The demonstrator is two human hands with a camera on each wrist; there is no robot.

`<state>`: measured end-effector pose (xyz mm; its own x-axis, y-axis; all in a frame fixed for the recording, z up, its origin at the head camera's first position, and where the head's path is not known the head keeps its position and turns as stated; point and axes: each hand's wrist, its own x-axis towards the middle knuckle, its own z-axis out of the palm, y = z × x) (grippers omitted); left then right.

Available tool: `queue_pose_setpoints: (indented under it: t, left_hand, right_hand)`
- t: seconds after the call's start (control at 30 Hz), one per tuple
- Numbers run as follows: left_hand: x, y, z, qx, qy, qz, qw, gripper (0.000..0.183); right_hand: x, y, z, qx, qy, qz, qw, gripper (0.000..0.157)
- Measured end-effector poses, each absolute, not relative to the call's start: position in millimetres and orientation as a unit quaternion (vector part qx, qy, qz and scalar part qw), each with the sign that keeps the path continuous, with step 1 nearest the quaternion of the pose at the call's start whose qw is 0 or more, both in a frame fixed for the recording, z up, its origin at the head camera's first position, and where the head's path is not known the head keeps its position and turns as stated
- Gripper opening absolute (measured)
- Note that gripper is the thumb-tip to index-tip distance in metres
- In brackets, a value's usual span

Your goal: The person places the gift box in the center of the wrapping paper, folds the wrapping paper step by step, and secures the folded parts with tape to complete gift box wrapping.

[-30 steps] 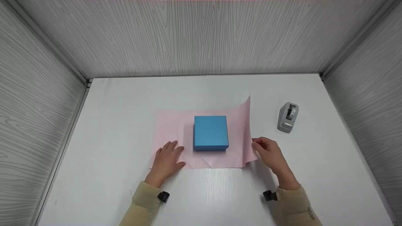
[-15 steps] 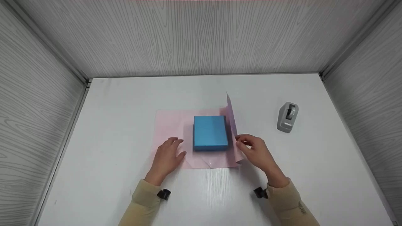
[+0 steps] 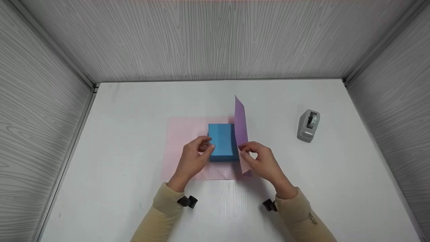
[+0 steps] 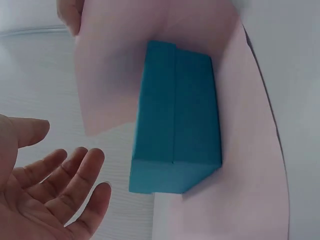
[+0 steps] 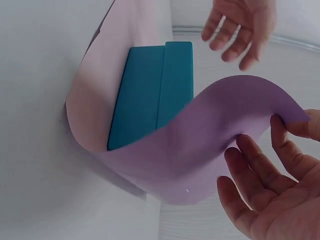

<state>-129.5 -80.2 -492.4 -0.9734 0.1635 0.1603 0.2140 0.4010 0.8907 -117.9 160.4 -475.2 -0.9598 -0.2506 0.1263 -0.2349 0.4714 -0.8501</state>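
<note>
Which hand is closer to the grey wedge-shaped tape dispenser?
Right. The right hand, pinching pink-and-purple paper, is left of the tape dispenser and nearer the person. The left hand is farther left, by the blue rectangular box.

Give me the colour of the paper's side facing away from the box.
Purple; the paper shows it best in the right wrist view.

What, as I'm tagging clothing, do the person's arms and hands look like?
The left hand and right hand are bare, without gloves. The left sleeve and right sleeve are beige and look padded. Each has a small black device near its end. The right bears a dark marking, too small to read.
</note>
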Motion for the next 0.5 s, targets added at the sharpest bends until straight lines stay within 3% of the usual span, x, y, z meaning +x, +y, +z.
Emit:
queue_pose_setpoints:
  t: [0.27, 0.5]
  left_hand:
    - [-138.8, -58.1, -487.8, -0.113, -0.791, -0.601, -0.022, 0.036]
    - [-144.9, -45.8, -491.6, -0.09, -0.792, -0.603, -0.021, 0.04]
  right_hand:
    - [-119.7, 148.2, -479.0, -0.165, 0.856, -0.49, -0.008, 0.01]
    - [-118.1, 139.6, -482.0, -0.175, 0.86, -0.478, -0.014, 0.008]
